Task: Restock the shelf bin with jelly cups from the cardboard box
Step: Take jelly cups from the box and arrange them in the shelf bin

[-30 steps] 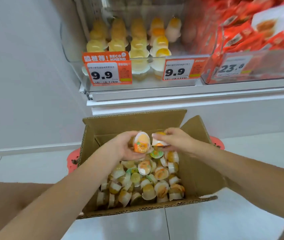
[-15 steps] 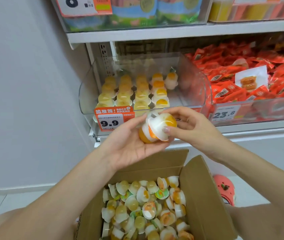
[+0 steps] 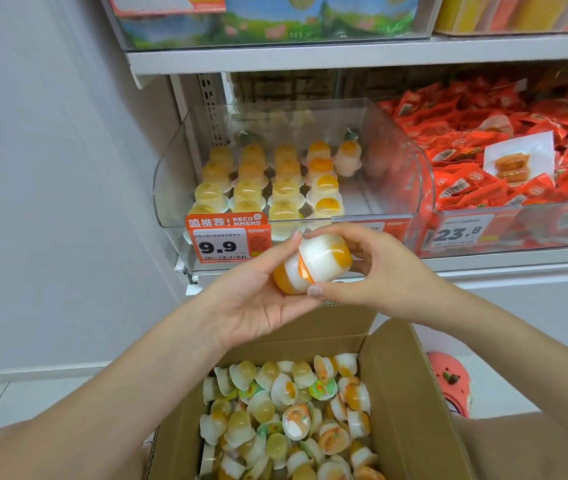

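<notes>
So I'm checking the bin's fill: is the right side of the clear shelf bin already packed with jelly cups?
No, the jelly cups stand in rows on the left of the clear shelf bin; its right side is bare.

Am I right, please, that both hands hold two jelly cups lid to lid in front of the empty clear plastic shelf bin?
Not quite: the head view shows the clear plastic shelf bin partly stocked with rows of yellow cups. Left hand and right hand do hold the two white-and-orange jelly cups lid to lid.

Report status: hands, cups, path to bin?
Both hands, left and right, hold two cups lid to lid. Above box, before bin. Bin's right side bare; nothing blocking.
</notes>
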Motion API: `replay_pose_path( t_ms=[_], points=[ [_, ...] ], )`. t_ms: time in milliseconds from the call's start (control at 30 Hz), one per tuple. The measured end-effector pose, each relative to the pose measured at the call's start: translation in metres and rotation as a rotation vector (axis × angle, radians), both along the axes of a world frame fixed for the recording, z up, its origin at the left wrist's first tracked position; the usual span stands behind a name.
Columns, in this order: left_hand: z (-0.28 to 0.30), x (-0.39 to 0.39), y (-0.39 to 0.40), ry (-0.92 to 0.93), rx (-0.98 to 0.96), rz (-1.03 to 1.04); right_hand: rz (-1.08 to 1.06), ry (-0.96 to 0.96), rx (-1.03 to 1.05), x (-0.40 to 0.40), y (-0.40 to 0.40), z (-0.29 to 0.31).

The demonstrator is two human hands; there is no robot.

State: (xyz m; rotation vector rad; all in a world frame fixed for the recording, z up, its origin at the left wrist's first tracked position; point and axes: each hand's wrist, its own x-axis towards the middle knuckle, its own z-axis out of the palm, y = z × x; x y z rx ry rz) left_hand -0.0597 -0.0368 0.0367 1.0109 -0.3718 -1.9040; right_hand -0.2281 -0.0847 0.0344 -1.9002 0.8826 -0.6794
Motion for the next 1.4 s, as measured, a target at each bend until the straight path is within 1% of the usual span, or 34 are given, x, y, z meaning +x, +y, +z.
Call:
replay_pose_path(
  t_ms=[200, 267, 300, 333, 367, 400, 433, 467, 533, 567, 600, 633, 767, 867, 933, 1100, 1233, 1300, 1400],
  points=[
    [0.005, -0.003, 0.004, -0.134, -0.02, -0.103, -0.003, 0.073, -0.065, -0.003, 0.007, 0.009],
    [0.009, 0.002, 0.001, -0.198, -0.03, -0.133, -0.097, 0.054, -0.117, -0.006, 0.0, 0.02],
    [0.01, 0.005, -0.002, -0.284, -0.041, -0.137, -0.178, 0.044, -0.18, -0.008, -0.009, 0.028],
    [0.011, 0.009, -0.005, -0.45, -0.067, -0.134, -0.261, 0.065, -0.266, -0.011, -0.023, 0.037],
    [0.011, 0.014, -0.008, -0.687, -0.109, -0.127, -0.328, 0.128, -0.359, -0.012, -0.039, 0.047],
    [0.01, 0.019, -0.011, -0.935, -0.161, -0.119, -0.366, 0.238, -0.454, -0.012, -0.06, 0.057],
    [0.009, 0.023, -0.014, -1.121, -0.214, -0.123, -0.361, 0.384, -0.543, -0.01, -0.081, 0.066],
    [0.008, 0.027, -0.017, -1.213, -0.253, -0.136, -0.317, 0.549, -0.619, -0.007, -0.102, 0.073],
    [0.008, 0.034, -0.023, -1.22, -0.285, -0.187, -0.194, 0.859, -0.715, 0.002, -0.136, 0.077],
    [0.007, 0.037, -0.024, -1.219, -0.299, -0.2, -0.145, 1.002, -0.727, 0.007, -0.149, 0.075],
    [0.007, 0.039, -0.026, -1.24, -0.322, -0.207, -0.115, 1.113, -0.716, 0.013, -0.159, 0.071],
    [0.006, 0.041, -0.028, -1.261, -0.345, -0.208, -0.104, 1.174, -0.693, 0.018, -0.168, 0.066],
    [-0.001, 0.042, -0.034, -1.235, -0.357, -0.182, -0.104, 1.199, -0.576, 0.033, -0.199, 0.049],
    [-0.003, 0.044, -0.037, -1.233, -0.364, -0.197, -0.067, 1.205, -0.461, 0.04, -0.209, 0.042],
    [-0.004, 0.046, -0.038, -1.232, -0.369, -0.196, -0.048, 1.204, -0.43, 0.041, -0.213, 0.037],
    [-0.006, 0.046, -0.04, -1.222, -0.384, -0.201, -0.045, 1.198, -0.426, 0.044, -0.214, 0.028],
    [-0.008, 0.046, -0.041, -1.221, -0.392, -0.199, -0.094, 1.136, -0.452, 0.044, -0.209, 0.024],
    [-0.008, 0.046, -0.041, -1.219, -0.394, -0.197, -0.088, 1.167, -0.453, 0.045, -0.209, 0.023],
    [-0.009, 0.045, -0.041, -1.218, -0.394, -0.196, -0.075, 1.22, -0.514, 0.043, -0.208, 0.023]
  ],
)
